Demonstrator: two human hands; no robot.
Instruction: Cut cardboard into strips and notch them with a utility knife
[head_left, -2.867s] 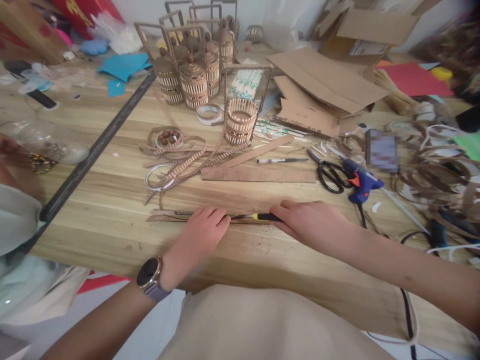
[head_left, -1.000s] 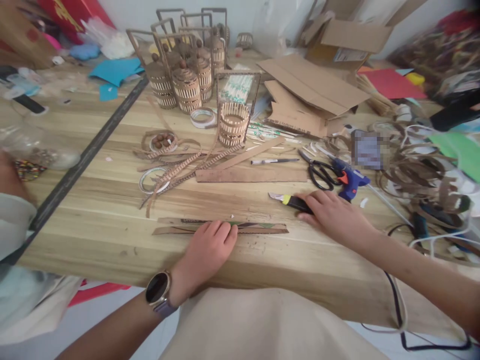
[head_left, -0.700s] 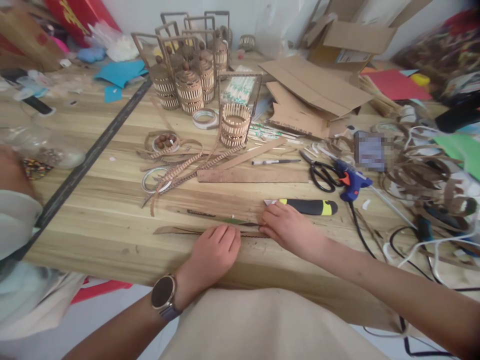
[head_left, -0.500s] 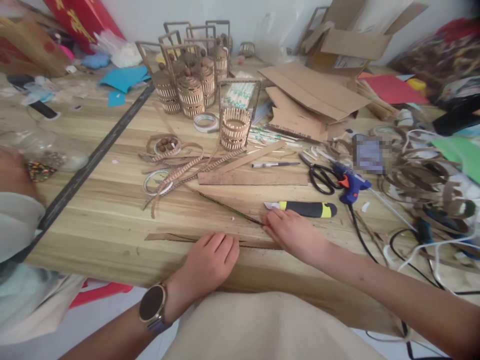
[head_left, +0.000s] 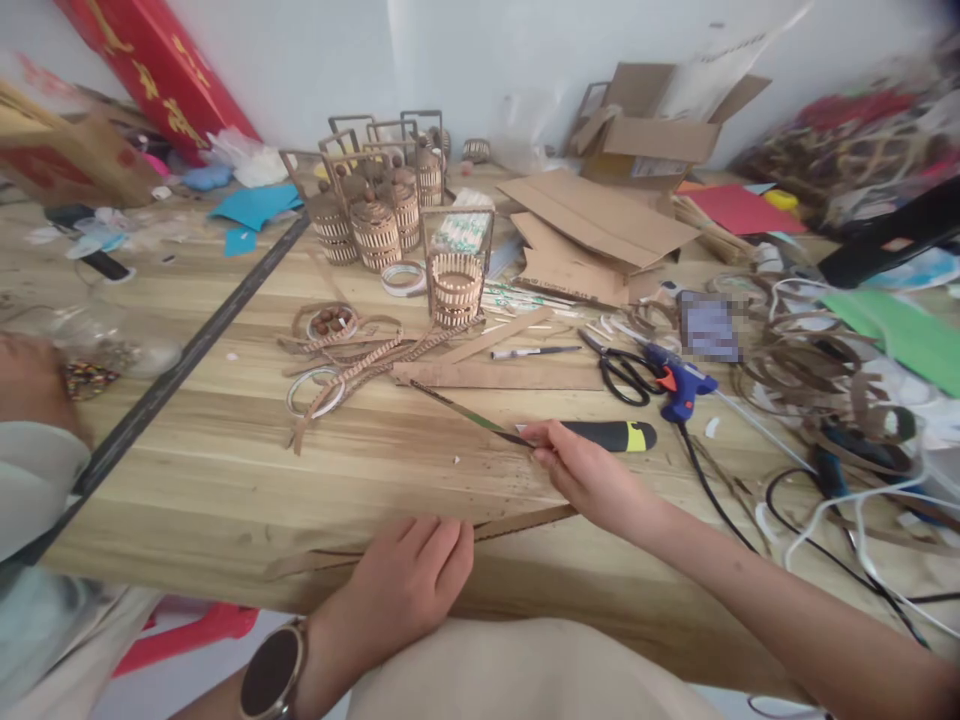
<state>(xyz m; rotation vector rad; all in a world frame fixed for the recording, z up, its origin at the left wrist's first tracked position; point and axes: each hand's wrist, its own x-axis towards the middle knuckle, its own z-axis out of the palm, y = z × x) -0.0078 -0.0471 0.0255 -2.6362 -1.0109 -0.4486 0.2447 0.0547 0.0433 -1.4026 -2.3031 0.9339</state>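
Observation:
My left hand (head_left: 416, 568), a watch on its wrist, bends its fingers over a narrow cardboard strip (head_left: 517, 522) near the table's front edge. The strip sticks out on both sides of the hand. Between thumb and fingers, my right hand (head_left: 574, 462) pinches the near end of a long, thin, dark strip (head_left: 469, 415) with a shiny face. That strip slants away to the left, towards a flat cardboard piece (head_left: 502, 376). Just behind my right hand lies a black and yellow utility knife (head_left: 611, 436), its blade end partly covered by the fingers.
Black scissors (head_left: 628, 375) and a blue glue gun (head_left: 682, 385) lie to the right, near cables and curled strips. Several small lidded baskets (head_left: 375, 235) stand behind, with an open one (head_left: 457, 288) nearer. Another person's arm (head_left: 34, 385) is at the left edge.
The view has shifted, so the table's front edge sits lower. My right hand has turned a little with the dark strip, which now shows a shiny face. The cardboard strip lies more slanted.

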